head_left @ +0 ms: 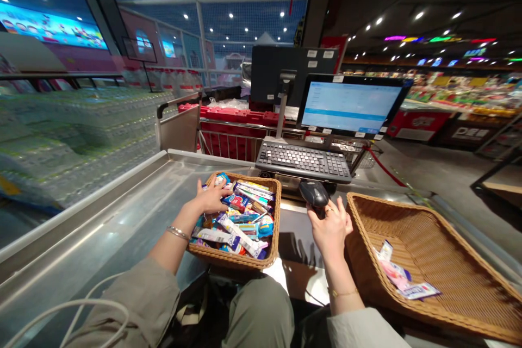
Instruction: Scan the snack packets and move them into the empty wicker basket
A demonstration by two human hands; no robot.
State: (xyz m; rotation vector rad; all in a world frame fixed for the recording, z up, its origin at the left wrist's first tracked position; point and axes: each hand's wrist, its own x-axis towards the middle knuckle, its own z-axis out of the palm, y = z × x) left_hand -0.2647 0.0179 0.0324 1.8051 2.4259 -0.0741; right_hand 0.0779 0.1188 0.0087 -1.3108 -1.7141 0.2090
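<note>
My left hand (211, 197) reaches into a wicker basket (267, 258) full of small packaged goods (240, 217), fingers curled over the packets at its back left; I cannot see whether they grip one. My right hand (329, 225) holds a black handheld barcode scanner (313, 193) upright between the two baskets, fingers wrapped round its handle. A thin bracelet sits on each wrist.
A larger wicker basket (457, 283) on the right holds a few packets (402, 280). Behind stand a black keyboard (304, 160), a lit checkout screen (350, 106) and a red shopping cart (232, 130). A steel counter (122, 212) stretches to the left. Shop shelves fill the background.
</note>
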